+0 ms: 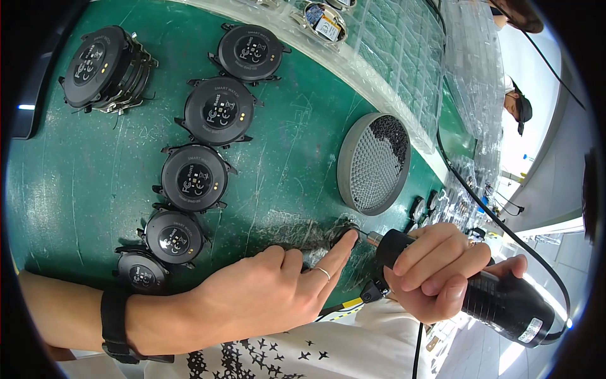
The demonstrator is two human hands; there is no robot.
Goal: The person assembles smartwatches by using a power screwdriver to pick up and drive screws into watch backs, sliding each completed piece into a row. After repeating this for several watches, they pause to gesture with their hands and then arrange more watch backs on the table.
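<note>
On the green bench [76, 189], the left hand [265, 294] pinned a round black watch case [345, 235] with one fingertip (grip otherwise loose, holding nothing); the right hand [435, 268] clasped a black electric screwdriver [480, 294], tip at the case. Five more round black casebacks [194, 177], bearing small white markings, lay in a row to the left.

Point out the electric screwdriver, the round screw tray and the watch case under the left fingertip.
electric screwdriver [505, 300], head view, black handle.
round screw tray [372, 165], head view, grey dimpled face.
watch case [346, 235], head view, dark back by the fingertip.

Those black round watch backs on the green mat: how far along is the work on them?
Five watch backs lie in a row and a stack sits apart; whether they're finished, I can't tell. In hand: the left hand pins one piece while the right hand presses an electric screwdriver to it. The screw tray remains partly filled.
</note>
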